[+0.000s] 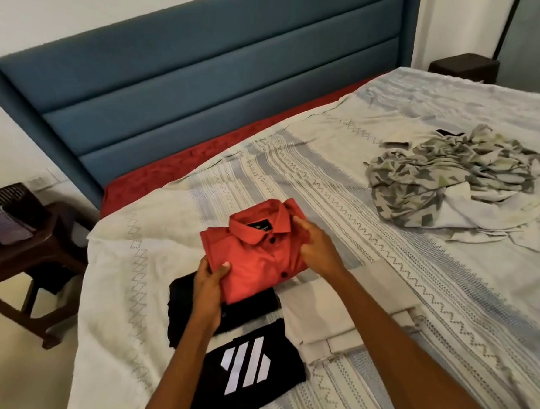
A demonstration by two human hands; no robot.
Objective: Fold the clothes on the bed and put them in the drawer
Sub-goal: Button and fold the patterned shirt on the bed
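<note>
A wide bed (425, 289) under a pale patterned cover fills the view, with a blue padded headboard (191, 82) behind it. A crumpled camouflage garment (444, 174) lies unfolded, well apart on the right side. A folded beige garment (348, 310) lies flat just beside a folded black shirt (246, 310). Nearer the foot rests a folded black T-shirt (250, 370) with white stripes. A folded red shirt (256, 255), collar up, sits partly over the black shirt. The left hand (207, 290) grips its near left corner, thumb on top. The right hand (319, 248) holds its right edge, fingers curled around it. A dark side table (28, 250) stands left of the bed.
</note>
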